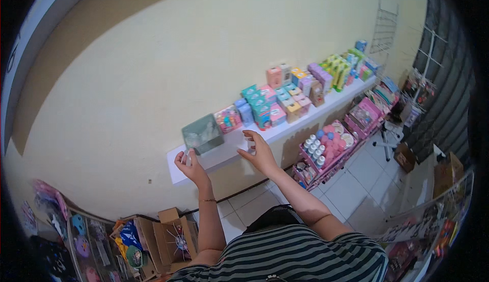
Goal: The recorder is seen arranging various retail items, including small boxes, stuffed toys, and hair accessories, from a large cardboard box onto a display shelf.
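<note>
My right hand [261,155] is over the front of a white wall shelf [225,148], fingers curved and apart, with nothing in it. My left hand [191,167] is near the shelf's left end, its fingers curled with a gap between them; I see no object held there. Just beyond it stands a grey-green plastic basket [203,135], with clear, shiny wrapping visible inside. Right of the basket are a pack of small colourful items [229,118], blue boxes [244,112] and teal packets [259,108].
Several small boxes [293,108] and yellow-green packs [338,72] continue along the shelf. Below it, a pink rack [324,173] carries white-capped bottles [315,150] and pink round items [334,142]. Open cardboard boxes [164,234] are at lower left. A wire display stand [428,60] is at right.
</note>
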Available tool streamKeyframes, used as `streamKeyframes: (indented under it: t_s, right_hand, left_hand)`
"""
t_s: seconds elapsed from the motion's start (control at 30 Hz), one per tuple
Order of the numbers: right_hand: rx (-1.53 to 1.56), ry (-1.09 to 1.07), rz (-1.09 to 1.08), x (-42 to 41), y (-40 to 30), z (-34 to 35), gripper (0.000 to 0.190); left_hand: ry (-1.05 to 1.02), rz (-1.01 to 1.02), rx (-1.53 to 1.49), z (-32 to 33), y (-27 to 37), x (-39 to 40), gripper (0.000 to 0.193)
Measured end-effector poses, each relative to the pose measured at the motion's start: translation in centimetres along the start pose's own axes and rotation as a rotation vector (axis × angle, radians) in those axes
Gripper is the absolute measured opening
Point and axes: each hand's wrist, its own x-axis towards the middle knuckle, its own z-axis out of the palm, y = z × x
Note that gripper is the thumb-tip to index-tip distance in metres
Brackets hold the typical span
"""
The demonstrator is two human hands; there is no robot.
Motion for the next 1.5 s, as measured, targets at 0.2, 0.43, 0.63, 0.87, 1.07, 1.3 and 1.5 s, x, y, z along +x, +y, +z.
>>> streamKeyframes:
  t_s: [0.2, 0.43, 0.63, 0.87, 1.07, 1.3, 1.5]
  right_hand:
    - [0.051, 0.077, 0.158, -3.8, 0.3, -11.4, 0.053]
    - [0.046, 0.299, 0.187, -9.3, 1.6, -25.8, 0.05]
    - [-0.009, 0.471, 0.222, -14.1, 2.7, -36.4, 0.045]
    - [-0.051, 0.641, 0.299, -19.5, 3.5, -45.7, 0.044]
    - [-0.152, 0.799, 0.427, -24.2, 6.5, -53.3, 0.043]
    - [-0.232, 0.986, 0.516, -26.8, 9.5, -61.4, 0.043]
    - [-0.355, 1.077, 0.521, -25.1, 13.1, -70.2, 0.043]
  left_hand:
    - [-0.272, 0.02, -0.251, 7.2, 2.1, -8.7, 0.026]
    - [-0.663, -0.076, -0.309, 15.2, 3.5, -22.5, 0.021]
    - [-0.816, -0.146, -0.359, 20.0, 4.7, -32.8, 0.017]
    - [-1.006, -0.331, -0.452, 24.5, 4.2, -42.4, 0.009]
    - [-1.249, -0.359, -0.356, 29.8, 3.2, -48.9, 0.012]
    - [-1.74, -0.498, -0.227, 37.7, 0.8, -57.8, 0.021]
    - [-1.886, -0.528, -0.245, 47.9, 2.4, -64.4, 0.021]
